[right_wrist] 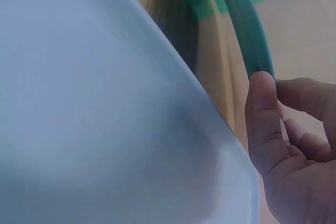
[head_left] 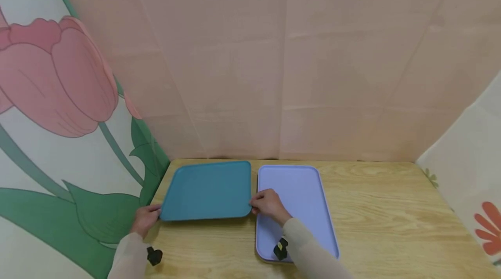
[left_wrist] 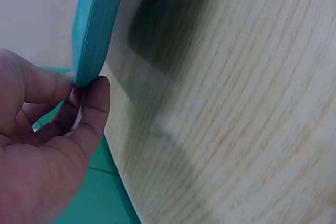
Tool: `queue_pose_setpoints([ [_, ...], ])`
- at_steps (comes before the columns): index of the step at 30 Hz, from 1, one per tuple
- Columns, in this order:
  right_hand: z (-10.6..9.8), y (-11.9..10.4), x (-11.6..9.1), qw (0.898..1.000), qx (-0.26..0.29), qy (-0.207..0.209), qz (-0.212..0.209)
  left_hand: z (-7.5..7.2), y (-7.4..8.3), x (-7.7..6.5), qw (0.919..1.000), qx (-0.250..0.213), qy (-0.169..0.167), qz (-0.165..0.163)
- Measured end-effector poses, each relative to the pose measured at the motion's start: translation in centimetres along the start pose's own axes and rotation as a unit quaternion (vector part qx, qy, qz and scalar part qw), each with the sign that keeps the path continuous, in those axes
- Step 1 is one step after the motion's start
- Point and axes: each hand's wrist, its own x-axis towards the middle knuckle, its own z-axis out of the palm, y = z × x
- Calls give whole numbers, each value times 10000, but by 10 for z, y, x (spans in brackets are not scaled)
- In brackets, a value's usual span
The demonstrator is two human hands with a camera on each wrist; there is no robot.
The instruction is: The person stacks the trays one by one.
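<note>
A teal tray (head_left: 209, 190) is held between both hands above the left part of the wooden table; the left wrist view shows a gap and a shadow beneath it. My left hand (head_left: 145, 218) pinches its left edge near the front corner, thumb on one face and fingers on the other (left_wrist: 52, 129). On the opposite edge, my right hand (head_left: 270, 205) pinches the rim between thumb and finger, as the right wrist view also shows. A lavender tray (head_left: 301, 209) lies lengthwise on the table, under my right hand and forearm.
The wooden table (head_left: 383, 209) extends to the right of the lavender tray. A pinkish cloth (head_left: 332, 74) hangs behind it. At the left stands a tulip-printed cloth (head_left: 78, 157), and a white flowered cloth (head_left: 473, 153) is at the right.
</note>
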Motion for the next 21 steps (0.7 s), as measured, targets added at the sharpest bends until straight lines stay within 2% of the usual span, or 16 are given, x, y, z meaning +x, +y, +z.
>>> queue_pose_setpoints([
  [5, -7, 3, -2, 9996, 241, 69, 132, 7, 2, 2, 9998, 59, 48, 179],
  [12, -19, 6, -7, 9998, 90, 138, 150, 13, 10, 1, 9995, -184, -130, 217],
  [21, -33, 9, -14, 9991, 76, 303, 300, 23, 21, -3, 9990, -304, -189, 256],
])
